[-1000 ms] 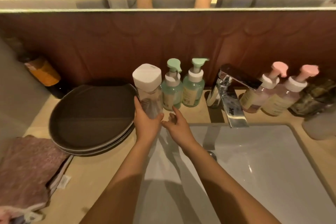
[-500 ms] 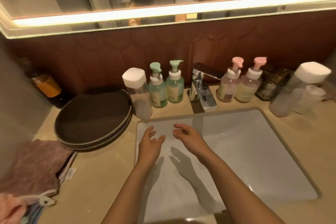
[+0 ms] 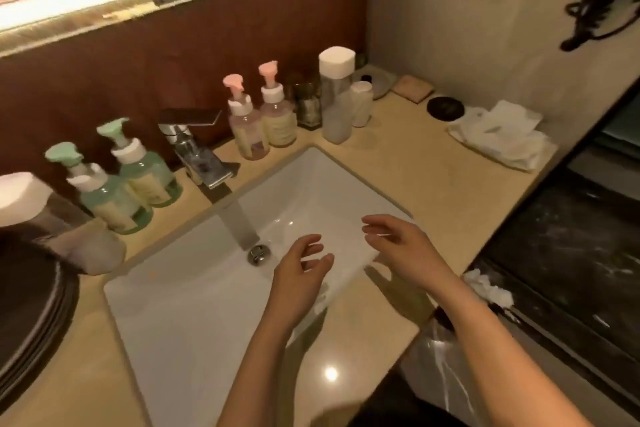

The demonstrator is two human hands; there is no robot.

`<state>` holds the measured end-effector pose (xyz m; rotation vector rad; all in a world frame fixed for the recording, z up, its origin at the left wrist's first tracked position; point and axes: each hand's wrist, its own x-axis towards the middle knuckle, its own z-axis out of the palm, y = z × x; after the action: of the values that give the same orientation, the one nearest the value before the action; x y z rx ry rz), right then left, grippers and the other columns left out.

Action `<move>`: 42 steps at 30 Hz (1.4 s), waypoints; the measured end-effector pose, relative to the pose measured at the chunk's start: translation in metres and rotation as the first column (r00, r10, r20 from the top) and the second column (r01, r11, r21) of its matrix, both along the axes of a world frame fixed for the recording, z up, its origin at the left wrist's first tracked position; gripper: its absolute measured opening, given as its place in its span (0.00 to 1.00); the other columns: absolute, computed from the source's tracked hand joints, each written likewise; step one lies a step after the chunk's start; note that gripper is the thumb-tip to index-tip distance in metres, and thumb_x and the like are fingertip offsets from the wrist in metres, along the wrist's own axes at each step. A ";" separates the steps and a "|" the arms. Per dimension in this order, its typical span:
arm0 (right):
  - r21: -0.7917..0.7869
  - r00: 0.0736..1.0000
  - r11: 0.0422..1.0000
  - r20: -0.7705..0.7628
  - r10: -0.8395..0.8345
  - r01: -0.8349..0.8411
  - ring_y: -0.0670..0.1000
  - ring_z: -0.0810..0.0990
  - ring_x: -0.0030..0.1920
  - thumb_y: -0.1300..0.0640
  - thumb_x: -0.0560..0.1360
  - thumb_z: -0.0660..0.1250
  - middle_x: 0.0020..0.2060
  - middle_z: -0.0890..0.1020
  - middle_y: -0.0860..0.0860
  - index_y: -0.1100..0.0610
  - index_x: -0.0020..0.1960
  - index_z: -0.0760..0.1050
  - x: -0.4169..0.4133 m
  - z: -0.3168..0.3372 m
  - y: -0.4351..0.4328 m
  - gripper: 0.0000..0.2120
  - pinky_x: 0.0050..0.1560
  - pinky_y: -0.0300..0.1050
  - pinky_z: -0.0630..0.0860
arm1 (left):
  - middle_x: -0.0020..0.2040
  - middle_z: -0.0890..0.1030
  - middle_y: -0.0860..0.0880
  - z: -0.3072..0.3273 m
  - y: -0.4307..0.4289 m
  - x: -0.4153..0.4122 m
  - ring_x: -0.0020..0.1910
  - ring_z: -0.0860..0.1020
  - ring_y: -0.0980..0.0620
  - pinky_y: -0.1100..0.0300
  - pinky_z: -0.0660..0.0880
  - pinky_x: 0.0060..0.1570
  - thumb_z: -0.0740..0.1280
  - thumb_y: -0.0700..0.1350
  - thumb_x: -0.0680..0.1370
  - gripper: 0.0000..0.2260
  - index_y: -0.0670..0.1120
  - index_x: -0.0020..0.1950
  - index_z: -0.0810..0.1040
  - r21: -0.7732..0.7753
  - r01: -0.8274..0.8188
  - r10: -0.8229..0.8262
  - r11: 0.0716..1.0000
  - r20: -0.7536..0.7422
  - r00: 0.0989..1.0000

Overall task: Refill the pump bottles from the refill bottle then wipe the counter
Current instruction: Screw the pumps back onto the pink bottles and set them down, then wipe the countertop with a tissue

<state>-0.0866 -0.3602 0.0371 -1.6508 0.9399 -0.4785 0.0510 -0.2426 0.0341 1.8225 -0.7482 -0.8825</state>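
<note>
Empty hands hover above the sink (image 3: 194,322), in front of the faucet (image 3: 197,152).
The left hand (image 3: 301,274) and right hand (image 3: 401,246), fingers loosely spread, hold nothing. Green pump bottles (image 3: 104,204) stand just left of the faucet and pink pump bottles (image 3: 247,128) just right. The left white-capped bottle (image 3: 38,215) and the right white-capped bottle (image 3: 336,97) flank them, well apart from both hands; which one is the refill bottle is unclear. A hasty reach could topple these tall, crowded bottles into the sink.

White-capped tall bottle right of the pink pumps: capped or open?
Capped and upright. The white cap sits squarely on the tall clear bottle, which stands on the counter.
</note>
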 end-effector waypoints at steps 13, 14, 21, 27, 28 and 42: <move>-0.035 0.955 0.954 0.012 -0.297 0.298 0.40 0.77 0.53 0.58 0.77 0.64 0.53 0.80 0.46 0.49 0.59 0.75 -0.151 0.014 -0.123 0.12 0.42 0.26 0.73 | 0.56 0.78 0.53 0.003 -0.149 -0.103 0.49 0.78 0.60 0.74 0.73 0.41 0.66 0.44 0.78 0.14 0.51 0.64 0.74 -0.061 0.249 -0.247 0.967 0.035 0.968; -0.031 0.957 0.957 0.003 -0.289 0.289 0.39 0.77 0.53 0.58 0.77 0.64 0.53 0.79 0.46 0.49 0.59 0.74 -0.157 0.011 -0.136 0.12 0.42 0.26 0.73 | 0.56 0.78 0.53 0.003 -0.163 -0.109 0.49 0.78 0.60 0.75 0.73 0.40 0.66 0.44 0.78 0.14 0.51 0.64 0.74 -0.061 0.248 -0.247 0.967 0.030 0.969; -0.166 0.950 0.963 -0.196 -0.241 0.210 0.48 0.75 0.59 0.58 0.76 0.65 0.57 0.78 0.50 0.55 0.63 0.73 -0.184 -0.007 -0.256 0.15 0.55 0.36 0.70 | 0.56 0.78 0.53 0.001 -0.284 -0.149 0.47 0.78 0.62 0.73 0.73 0.42 0.66 0.45 0.78 0.12 0.53 0.61 0.74 -0.078 0.219 -0.218 0.973 0.026 0.976; -0.159 0.947 0.972 -0.242 -0.211 0.176 0.48 0.73 0.60 0.59 0.77 0.64 0.60 0.76 0.51 0.56 0.65 0.72 -0.176 -0.022 -0.300 0.17 0.56 0.37 0.67 | 0.56 0.78 0.52 -0.006 -0.321 -0.148 0.49 0.78 0.58 0.73 0.72 0.43 0.67 0.45 0.77 0.13 0.51 0.62 0.75 0.018 0.261 -0.262 0.965 0.043 0.964; -0.169 0.944 0.971 -0.252 -0.211 0.172 0.48 0.73 0.59 0.59 0.77 0.64 0.59 0.76 0.51 0.56 0.65 0.72 -0.173 -0.023 -0.303 0.17 0.56 0.37 0.67 | 0.56 0.78 0.52 -0.007 -0.324 -0.146 0.49 0.79 0.58 0.74 0.72 0.43 0.67 0.45 0.77 0.13 0.51 0.62 0.75 0.027 0.265 -0.266 0.964 0.049 0.963; -0.454 0.820 0.891 -0.514 -0.251 -0.012 0.54 0.75 0.58 0.49 0.78 0.60 0.59 0.75 0.52 0.51 0.67 0.68 -0.145 -0.044 -0.376 0.19 0.52 0.49 0.74 | 0.71 0.70 0.46 -0.030 -0.411 -0.146 0.71 0.65 0.47 0.60 0.59 0.67 0.61 0.50 0.76 0.19 0.50 0.66 0.74 0.189 0.513 -0.542 0.837 0.415 0.731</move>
<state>-0.2317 -0.7358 -0.0073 -2.2218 1.4644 -0.2983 -0.0951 -0.6541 0.0038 1.9238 -1.6238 -0.8340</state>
